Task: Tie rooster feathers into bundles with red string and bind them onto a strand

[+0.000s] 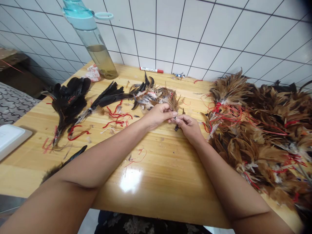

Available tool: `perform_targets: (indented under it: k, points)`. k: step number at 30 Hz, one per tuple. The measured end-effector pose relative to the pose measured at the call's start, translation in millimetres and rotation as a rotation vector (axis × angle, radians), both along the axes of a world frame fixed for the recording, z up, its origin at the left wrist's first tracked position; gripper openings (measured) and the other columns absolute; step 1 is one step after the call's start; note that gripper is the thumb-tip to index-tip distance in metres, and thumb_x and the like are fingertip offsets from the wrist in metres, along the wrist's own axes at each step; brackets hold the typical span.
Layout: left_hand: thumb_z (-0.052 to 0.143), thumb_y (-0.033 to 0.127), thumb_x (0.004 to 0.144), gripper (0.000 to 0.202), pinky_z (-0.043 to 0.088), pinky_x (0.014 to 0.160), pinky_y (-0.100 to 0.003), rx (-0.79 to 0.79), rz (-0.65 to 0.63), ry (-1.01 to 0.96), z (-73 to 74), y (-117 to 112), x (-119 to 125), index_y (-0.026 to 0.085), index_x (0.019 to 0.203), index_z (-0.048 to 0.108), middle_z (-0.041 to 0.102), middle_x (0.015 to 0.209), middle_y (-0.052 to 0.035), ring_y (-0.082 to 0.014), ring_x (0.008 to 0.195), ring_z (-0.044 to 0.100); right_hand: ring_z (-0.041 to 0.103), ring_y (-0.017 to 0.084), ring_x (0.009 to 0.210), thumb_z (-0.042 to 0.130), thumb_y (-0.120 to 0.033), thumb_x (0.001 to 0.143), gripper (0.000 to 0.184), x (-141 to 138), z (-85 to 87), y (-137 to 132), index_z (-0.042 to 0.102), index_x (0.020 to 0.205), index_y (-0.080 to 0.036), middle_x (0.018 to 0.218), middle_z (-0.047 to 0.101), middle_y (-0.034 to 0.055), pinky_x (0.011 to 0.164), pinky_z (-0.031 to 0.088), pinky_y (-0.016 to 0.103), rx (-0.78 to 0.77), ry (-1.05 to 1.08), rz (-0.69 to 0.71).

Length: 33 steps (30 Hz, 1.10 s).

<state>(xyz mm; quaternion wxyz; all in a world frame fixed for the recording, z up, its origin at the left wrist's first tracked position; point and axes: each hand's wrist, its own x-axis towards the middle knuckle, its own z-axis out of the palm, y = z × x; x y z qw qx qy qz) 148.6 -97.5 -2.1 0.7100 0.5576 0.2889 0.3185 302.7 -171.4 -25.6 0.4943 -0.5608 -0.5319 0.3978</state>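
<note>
My left hand [159, 116] and my right hand [190, 128] meet over the middle of the wooden table, thumbs and fingertips pinched close together. Between the fingertips is a small dark feather [176, 128], its tip poking out below my right thumb. The fingers hide most of it. Just beyond my left hand lies a loose pile of mixed feathers [151, 96], brown, white and black. Whether some brown feathers there are in my left fingers is hard to make out.
Brown feather bundles tied with red string [263, 149] cover the right side. Black feather bundles [70, 100] lie left, near red string scraps [117, 115]. A water bottle [102, 58] and a red-capped marker [151, 69] are by the tiled wall. A white device [13, 139] sits at the left edge.
</note>
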Motion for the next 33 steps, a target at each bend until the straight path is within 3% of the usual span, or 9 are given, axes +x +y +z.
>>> perform_targets:
  k: [5,10,15,26,33]
  points:
    - [0.077,0.03,0.072,0.024,0.042,0.056,-0.023,0.171,0.007,0.115,2.5,6,-4,0.012,0.069,0.062,0.06,0.057,0.0005,-0.0086,0.053,0.053,0.055,0.012,0.063,0.07,-0.056,0.072,0.037,2,-0.1,1,0.068,0.082,-0.02,0.071,0.063,-0.0006,0.062,0.049,0.027,-0.001,0.055,-0.03]
    - [0.07,0.026,0.074,0.015,0.043,0.064,-0.025,0.45,-0.007,0.275,3.7,6,-4,0.013,0.068,0.065,0.063,0.068,-0.0009,-0.0127,0.067,0.056,0.058,0.014,0.068,0.073,-0.054,0.069,0.035,3,0.9,2,0.066,0.074,-0.02,0.072,0.063,-0.0001,0.065,0.05,0.027,-0.014,0.042,0.02]
    - [0.069,0.025,0.073,0.013,0.044,0.068,-0.027,0.564,0.011,0.299,3.7,5,-4,0.014,0.068,0.064,0.061,0.073,-0.0013,-0.0137,0.071,0.056,0.058,0.013,0.068,0.073,-0.05,0.072,0.031,4,0.7,1,0.067,0.074,-0.02,0.072,0.063,0.0,0.069,0.05,0.027,0.01,0.011,0.06]
    - [0.074,0.035,0.073,0.023,0.049,0.071,-0.027,0.375,-0.066,0.136,-7.5,4,-1,0.013,0.073,0.068,0.069,0.073,-0.0041,-0.0152,0.071,0.064,0.055,0.014,0.068,0.064,-0.056,0.08,0.038,6,-4.0,3,0.063,0.067,-0.02,0.068,0.058,0.001,0.069,0.046,0.028,0.08,-0.078,0.115]
    - [0.08,0.034,0.068,0.028,0.05,0.071,-0.027,0.312,-0.042,0.099,-2.3,0,0,0.013,0.077,0.064,0.068,0.073,-0.0028,-0.0146,0.071,0.063,0.048,0.013,0.066,0.057,-0.059,0.084,0.042,1,-3.2,3,0.055,0.067,-0.02,0.066,0.051,-0.0011,0.067,0.042,0.027,0.106,-0.044,0.081]
